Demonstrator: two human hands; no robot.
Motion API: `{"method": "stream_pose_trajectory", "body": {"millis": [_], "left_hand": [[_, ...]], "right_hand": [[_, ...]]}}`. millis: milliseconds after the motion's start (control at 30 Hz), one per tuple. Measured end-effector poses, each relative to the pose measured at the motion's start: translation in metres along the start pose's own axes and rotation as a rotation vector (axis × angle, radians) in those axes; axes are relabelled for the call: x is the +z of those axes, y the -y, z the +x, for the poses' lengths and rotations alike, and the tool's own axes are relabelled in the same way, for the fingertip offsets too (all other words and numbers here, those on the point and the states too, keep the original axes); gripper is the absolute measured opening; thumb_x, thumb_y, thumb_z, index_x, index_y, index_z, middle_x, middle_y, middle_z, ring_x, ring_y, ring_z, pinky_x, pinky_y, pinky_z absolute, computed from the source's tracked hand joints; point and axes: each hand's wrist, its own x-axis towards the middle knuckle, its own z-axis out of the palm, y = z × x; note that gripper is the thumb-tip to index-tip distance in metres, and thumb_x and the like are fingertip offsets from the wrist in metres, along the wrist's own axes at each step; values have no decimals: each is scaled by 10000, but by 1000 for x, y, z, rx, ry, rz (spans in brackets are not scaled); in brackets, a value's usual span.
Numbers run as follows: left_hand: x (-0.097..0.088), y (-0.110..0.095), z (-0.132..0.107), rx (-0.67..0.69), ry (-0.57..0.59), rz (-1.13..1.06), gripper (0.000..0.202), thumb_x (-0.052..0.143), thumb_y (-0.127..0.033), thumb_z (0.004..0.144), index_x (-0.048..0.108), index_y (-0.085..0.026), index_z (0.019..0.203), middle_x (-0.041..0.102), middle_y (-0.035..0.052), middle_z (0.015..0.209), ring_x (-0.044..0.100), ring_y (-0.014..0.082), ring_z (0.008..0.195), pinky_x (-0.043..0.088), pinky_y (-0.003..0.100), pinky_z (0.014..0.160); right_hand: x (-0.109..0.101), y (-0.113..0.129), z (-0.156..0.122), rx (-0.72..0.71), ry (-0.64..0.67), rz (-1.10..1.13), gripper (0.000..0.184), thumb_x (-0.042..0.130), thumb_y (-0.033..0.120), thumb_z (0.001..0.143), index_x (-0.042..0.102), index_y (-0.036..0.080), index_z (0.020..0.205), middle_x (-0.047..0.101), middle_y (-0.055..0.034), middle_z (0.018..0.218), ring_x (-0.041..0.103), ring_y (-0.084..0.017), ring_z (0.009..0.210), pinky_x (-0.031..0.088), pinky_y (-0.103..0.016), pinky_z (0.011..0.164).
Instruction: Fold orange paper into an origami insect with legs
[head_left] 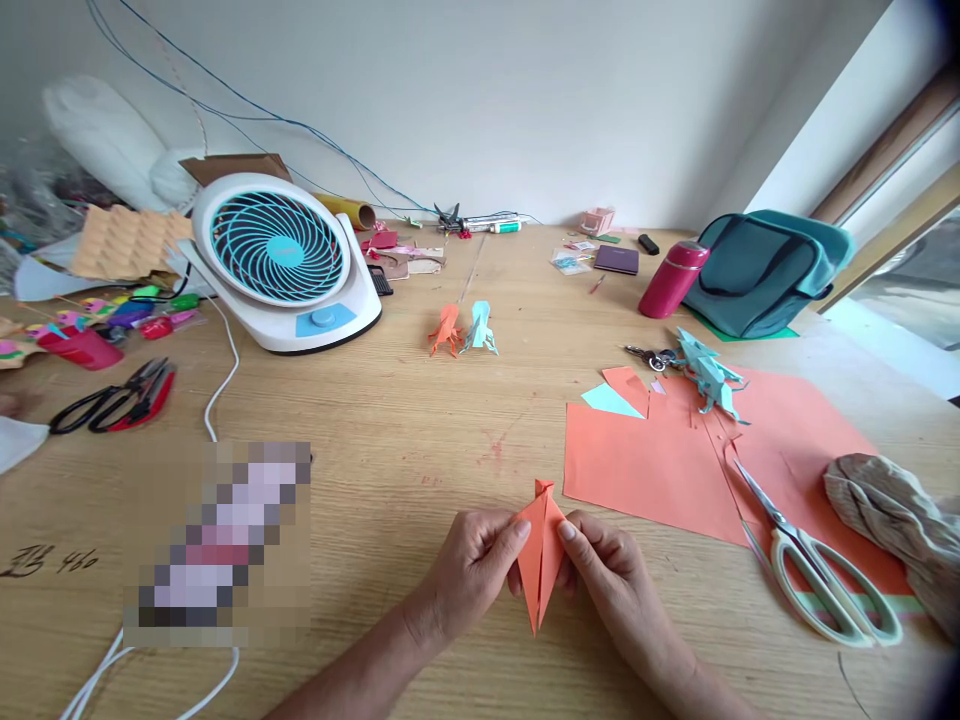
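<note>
Left hand (480,552): grip closed on the left flap of the folded paper (532,570), thumb on top.
Right hand (609,562): grip closed on the right flap, thumb on top.
Folded paper: orange and kite-shaped, it was held between both hands above the near edge of the counter (397,450), its long point toward the person and its narrow tip away.
Scissors (787,529): lay at the right, blades parted, partly over the orange sheets (637,460).
Cloth (892,530): lay crumpled beside the scissors.
Blurred patch (225,540): hid something at the left, with a white cable near it.
Shears (154,385): lay beyond that patch, black and red.
Scraps (626,385): rested at the sheets' far left corner.
Teal figure (709,372): stood on the sheets' far part, near the keys (660,360).
Small figures (445,328): one orange, one pale blue, stood side by side mid-counter.
Fan (277,252): stood left of them.
Bottle (673,280): stood just beside the bag (750,280).
Notebook (616,260): lay near the wall (525,120).
</note>
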Motion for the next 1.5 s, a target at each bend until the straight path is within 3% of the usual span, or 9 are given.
{"method": "stream_pose_trajectory", "body": {"millis": [233, 467, 600, 900, 967, 1033, 1133, 1367, 1500], "left_hand": [[2, 1, 1, 0, 13, 41, 534, 418, -444, 1029, 570, -158, 603, 518, -34, 504, 358, 54, 396, 305, 198, 454], [6, 2, 0, -137, 113, 16, 446, 489, -437, 979, 607, -160, 650, 613, -6, 541, 414, 61, 399, 358, 197, 479], [4, 0, 0, -186, 146, 88, 403, 532, -387, 946, 619, -152, 631, 610, 1, 510, 401, 58, 402, 324, 187, 455], [7, 2, 0, -261, 115, 78, 237, 590, -311, 876, 652, -142, 721, 652, 3, 556, 421, 53, 374, 290, 172, 380], [8, 3, 0, -261, 82, 70, 223, 606, -305, 851, 631, -149, 693, 627, -12, 535, 409, 48, 369, 283, 167, 372], [8, 4, 2, -285, 47, 38, 235, 616, -328, 833, 605, -158, 670, 597, -28, 504, 377, 43, 348, 268, 169, 358], [6, 2, 4, -334, 22, -21, 275, 623, -391, 818, 579, -169, 662, 575, -41, 475, 336, 37, 314, 250, 174, 340], [1, -5, 3, -325, 67, -69, 332, 601, -436, 850, 540, -180, 647, 512, -64, 440, 310, 34, 326, 249, 165, 361], [1, -5, 2, -276, 90, -18, 343, 592, -426, 870, 536, -179, 638, 489, -63, 432, 332, 41, 340, 257, 168, 379]], "right_hand": [[-3, -5, 1, -30, -34, 11, 526, 599, 608, 935, 594, 171, 642, 547, -1, 563, 479, -105, 529, 416, -226, 523], [-9, -7, 3, -50, -117, 3, 504, 614, 587, 937, 596, 179, 642, 550, 12, 559, 478, -101, 525, 410, -219, 523], [-11, -3, 6, -80, -154, 0, 526, 624, 616, 915, 576, 185, 617, 538, 16, 537, 464, -99, 502, 399, -219, 500], [-13, 0, 11, -67, -158, -9, 501, 634, 588, 919, 558, 187, 629, 526, 21, 555, 462, -101, 523, 392, -229, 514], [-12, -1, 11, -94, -143, 14, 404, 650, 540, 928, 605, 185, 741, 541, 26, 620, 474, -102, 554, 407, -226, 532], [-13, -3, 11, -147, -158, 42, 290, 645, 488, 947, 642, 202, 994, 580, 20, 741, 507, -109, 603, 448, -232, 570], [-17, -8, 11, -230, -182, 2, 335, 604, 417, 989, 551, 269, 1285, 629, -25, 998, 585, -130, 736, 518, -271, 680], [-24, -5, 8, -397, -62, -313, 217, 513, 240, 1032, 610, 275, 1223, 624, -47, 1031, 613, -161, 848, 515, -316, 768], [-24, 0, 8, -426, -59, -348, 245, 537, 228, 1019, 617, 269, 1246, 636, -53, 1041, 624, -169, 874, 527, -322, 788]]}}
